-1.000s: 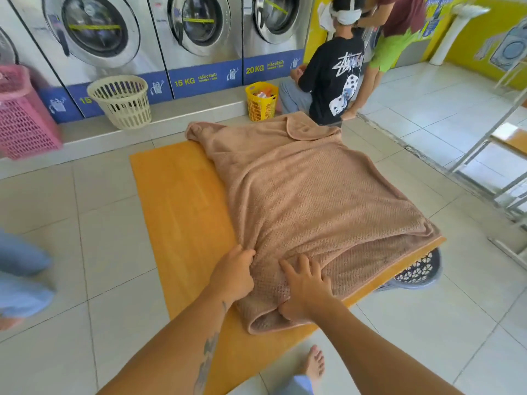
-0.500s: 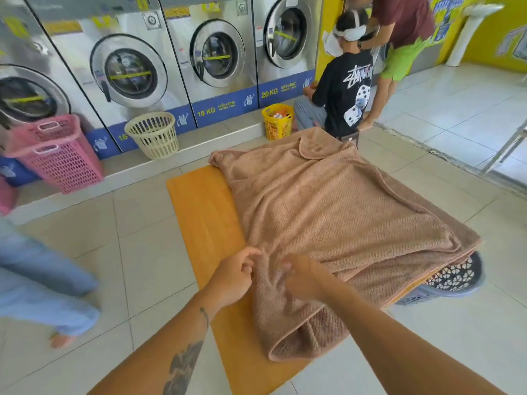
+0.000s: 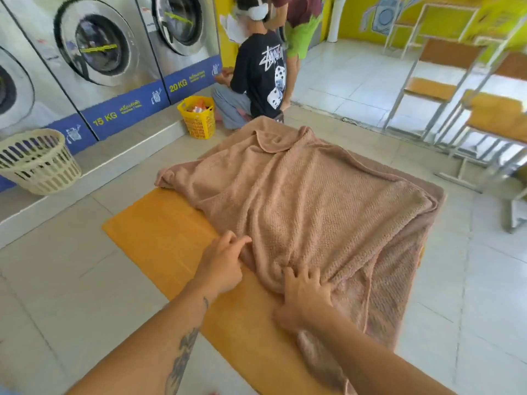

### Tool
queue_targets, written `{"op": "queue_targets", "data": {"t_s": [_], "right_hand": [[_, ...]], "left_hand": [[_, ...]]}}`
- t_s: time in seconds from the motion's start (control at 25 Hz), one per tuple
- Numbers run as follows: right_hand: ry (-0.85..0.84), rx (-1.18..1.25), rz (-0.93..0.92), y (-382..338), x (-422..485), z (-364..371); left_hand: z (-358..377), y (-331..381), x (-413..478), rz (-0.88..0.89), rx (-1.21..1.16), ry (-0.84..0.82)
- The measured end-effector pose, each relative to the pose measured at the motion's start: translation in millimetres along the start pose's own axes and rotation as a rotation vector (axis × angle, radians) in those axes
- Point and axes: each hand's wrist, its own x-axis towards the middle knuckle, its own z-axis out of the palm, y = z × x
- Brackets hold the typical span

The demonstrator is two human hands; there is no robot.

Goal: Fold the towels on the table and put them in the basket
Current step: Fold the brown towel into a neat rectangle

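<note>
Two hands on brown towel (image 3: pixel 313 201), left hand (image 3: pixel 221 266) pinching, right hand (image 3: pixel 306 295) flat

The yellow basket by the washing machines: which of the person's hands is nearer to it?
Left. The left hand pinches the towel edge on the side toward the yellow basket; the right hand presses the towel farther from it.
</note>
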Motion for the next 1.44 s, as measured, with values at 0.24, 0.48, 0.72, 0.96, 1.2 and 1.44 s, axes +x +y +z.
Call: {"op": "queue_targets", "data": {"t_s": [0.24,0.48,0.72,0.96,1.2,1.44], "right_hand": [[0.243,0.259,0.24,-12.6,0.5,11.5],[0.158,0.685,0.167,1.7,-7.6,-23.5],[0.048,0.583,0.077,17.5,-25.4,-12.4],[-0.106,0.337,-0.015,17.8,-59.6,6.2],[-0.072,0.325,0.026,42.7,-105.8,31.1],[-0.368,0.395,-0.007,63.4,-114.1,6.7]], "left_hand": [[2.0,-41.9,53.4,0.281,0.367,0.025],[-13.8,-44.8,55.7,0.354,0.243,-0.024],[-47.4,-93.1,5.5,0.206,0.214,-0.175],[-46.3,-88.6,-52.8,0.088,0.198,-0.09],[-34.7,-59.9,-80.1,-0.068,0.284,-0.153],[-43.6,-27.7,-89.8,-0.226,0.349,-0.418]]}}
